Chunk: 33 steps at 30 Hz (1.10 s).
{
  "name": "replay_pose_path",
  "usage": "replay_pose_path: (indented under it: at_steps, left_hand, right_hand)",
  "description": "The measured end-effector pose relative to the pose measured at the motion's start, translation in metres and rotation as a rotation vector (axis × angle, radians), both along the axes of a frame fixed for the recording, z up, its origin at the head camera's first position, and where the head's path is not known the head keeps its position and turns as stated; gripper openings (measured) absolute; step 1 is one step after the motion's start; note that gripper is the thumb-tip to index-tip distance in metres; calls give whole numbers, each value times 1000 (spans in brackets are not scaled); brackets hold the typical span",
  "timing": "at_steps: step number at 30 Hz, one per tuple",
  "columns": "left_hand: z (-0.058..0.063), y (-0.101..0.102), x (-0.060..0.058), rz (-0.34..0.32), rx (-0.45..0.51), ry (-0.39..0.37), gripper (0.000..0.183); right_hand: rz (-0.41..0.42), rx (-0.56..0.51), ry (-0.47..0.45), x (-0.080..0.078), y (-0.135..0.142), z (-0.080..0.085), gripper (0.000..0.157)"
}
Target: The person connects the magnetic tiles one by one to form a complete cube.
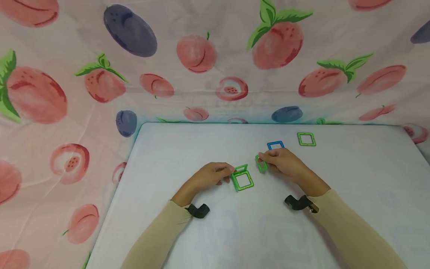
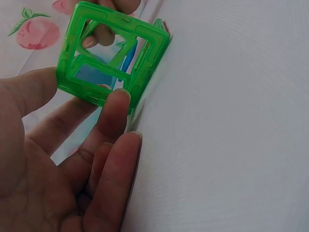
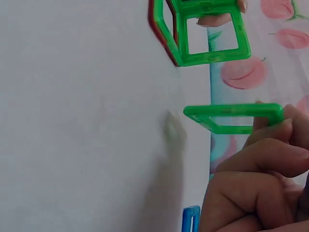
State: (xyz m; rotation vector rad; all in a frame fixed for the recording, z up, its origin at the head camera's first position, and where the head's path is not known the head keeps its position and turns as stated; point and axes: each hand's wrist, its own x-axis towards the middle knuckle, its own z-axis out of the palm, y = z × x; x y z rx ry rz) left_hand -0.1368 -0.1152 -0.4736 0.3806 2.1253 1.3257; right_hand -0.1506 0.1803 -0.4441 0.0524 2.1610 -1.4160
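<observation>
Several square magnetic tiles, joined at their edges, form a green structure (image 1: 251,178) in the middle of the white table. In the right wrist view, a red edge (image 3: 162,39) runs along its table side. My left hand (image 1: 213,173) pinches the structure's left side, thumb and fingertips on one tile's frame (image 2: 120,20). To its right, my right hand (image 1: 285,164) pinches a separate green magnetic tile (image 3: 231,110) by one end. That tile is held above the table, tilted, with a gap between it and the structure.
Just behind my right hand lies a blue magnetic tile (image 1: 275,142), partly covered by the hand. Another green tile (image 1: 307,145) lies flat farther back and to the right. A fruit-patterned cloth (image 1: 201,89) rises along the table's back and left edges.
</observation>
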Motion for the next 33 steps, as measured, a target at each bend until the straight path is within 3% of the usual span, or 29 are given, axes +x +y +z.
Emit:
replay_pose_path:
  at_steps: [16, 33]
  left_hand:
    - [-1, 0, 1, 4, 5, 2, 30]
    - [-2, -1, 1, 1, 7, 8, 29]
  right_hand:
    - [65, -200, -85, 11, -2, -25, 45]
    - [111, -327, -139, 10, -16, -30, 38]
